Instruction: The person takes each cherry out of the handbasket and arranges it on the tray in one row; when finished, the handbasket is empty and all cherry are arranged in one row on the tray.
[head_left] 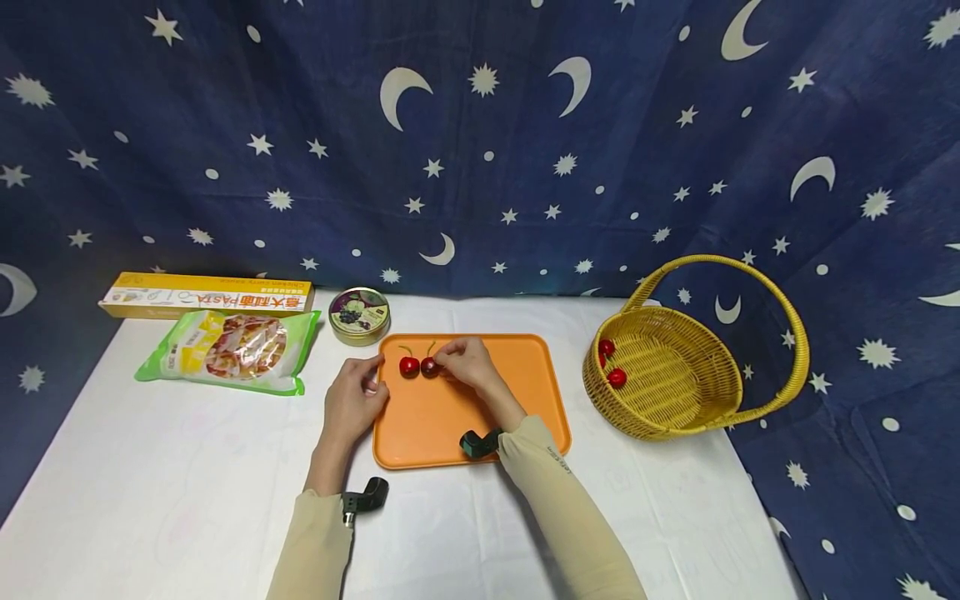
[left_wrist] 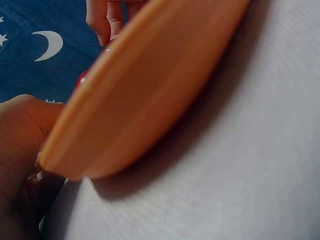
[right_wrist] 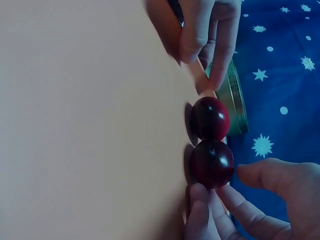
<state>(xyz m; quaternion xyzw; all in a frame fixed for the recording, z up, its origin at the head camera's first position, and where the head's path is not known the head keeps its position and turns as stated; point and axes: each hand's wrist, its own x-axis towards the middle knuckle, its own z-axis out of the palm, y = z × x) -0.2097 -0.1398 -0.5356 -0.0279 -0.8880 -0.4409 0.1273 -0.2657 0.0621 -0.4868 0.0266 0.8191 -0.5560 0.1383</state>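
Observation:
An orange tray [head_left: 465, 433] lies on the table. Near its far left corner sit two stemmed cherries side by side, a bright red cherry [head_left: 408, 367] and a darker cherry [head_left: 430, 367]. My right hand [head_left: 467, 363] pinches the darker one, its thumb and fingers around the fruit in the right wrist view. At the tray's left edge my left hand [head_left: 354, 404] grips the rim between thumb and fingers. The left wrist view shows the tray's side wall [left_wrist: 150, 90] close up, hiding most of the cherries.
A yellow wicker basket [head_left: 660, 429] with red cherries [head_left: 617, 378] inside stands at the right, its handle tilted outward. Behind the tray's left corner is a round tin [head_left: 359, 317]. Farther left lie a green-edged food packet [head_left: 247, 346] and a pasta box [head_left: 206, 296].

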